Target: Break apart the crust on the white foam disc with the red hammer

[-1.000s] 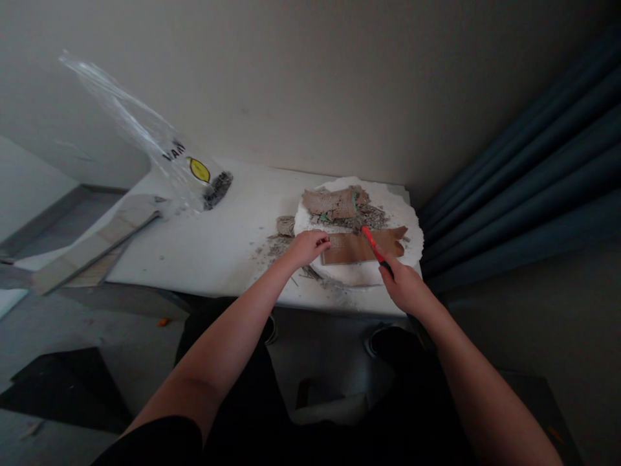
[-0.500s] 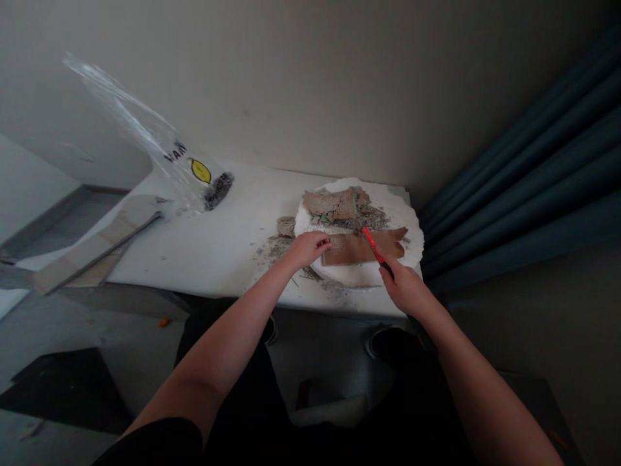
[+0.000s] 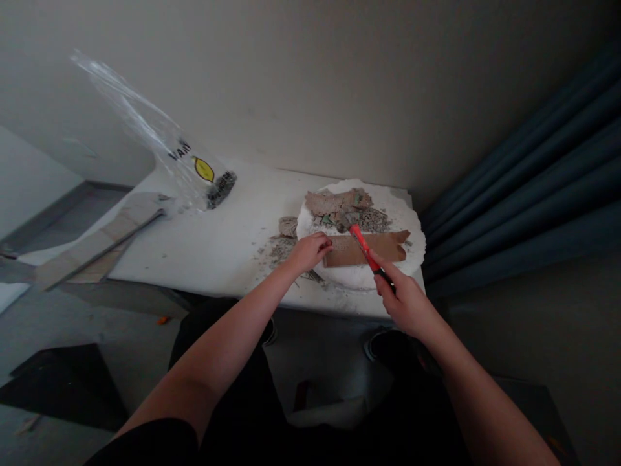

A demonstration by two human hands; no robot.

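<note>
My right hand (image 3: 403,294) is wrapped around the black end of a hammer (image 3: 361,242) with a red and black handle. The hammer's head is over crumbled grey-brown fragments (image 3: 371,219), just beyond a brown strip (image 3: 366,249) with a ragged right end. Fingers closed, my left hand (image 3: 310,251) grips the left end of that strip; its fingertips are partly hidden. Strip and fragments rest on a white rough-edged slab (image 3: 411,223). A cracked brown sheet piece (image 3: 325,203) lies at the back of the slab.
A clear plastic bag (image 3: 160,139) with a yellow print stands left on the white table (image 3: 228,239). Grey debris (image 3: 279,249) is scattered left of the slab. Flat cardboard (image 3: 104,243) with a dark bar lies at the table's left end. A blue curtain (image 3: 533,175) hangs at right.
The hammer head has moved left and slightly away from me, over the fragments. My right hand has shifted a little toward me. My left hand stays at the strip's left end.
</note>
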